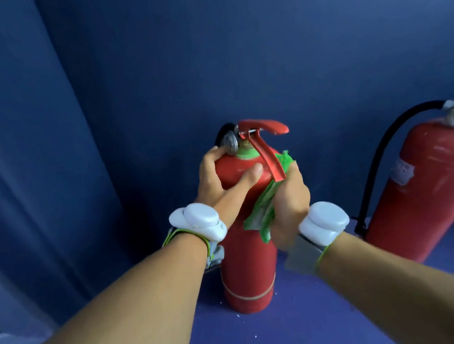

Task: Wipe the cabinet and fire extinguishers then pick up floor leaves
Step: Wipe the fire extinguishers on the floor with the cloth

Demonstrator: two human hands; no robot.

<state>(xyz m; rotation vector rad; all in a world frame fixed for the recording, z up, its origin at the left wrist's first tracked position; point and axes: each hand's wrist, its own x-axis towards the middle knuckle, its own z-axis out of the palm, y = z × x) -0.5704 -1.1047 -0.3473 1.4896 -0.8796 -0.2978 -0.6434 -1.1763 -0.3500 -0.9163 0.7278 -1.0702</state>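
Note:
A red fire extinguisher (247, 269) stands upright on the blue cabinet floor (303, 323), its red lever handle and small gauge at the top. My left hand (221, 181) grips its shoulder, thumb across the front and fingers round the back near the gauge. My right hand (287, 204) holds a crumpled green cloth (263, 204) pressed against the right side of the cylinder, just under the lever. White trackers sit on both wrists.
A second red fire extinguisher (430, 184) with a black hose (377, 154) stands at the right. Blue cabinet walls (230, 52) close in behind and at the left. Small white specks lie on the floor near the base.

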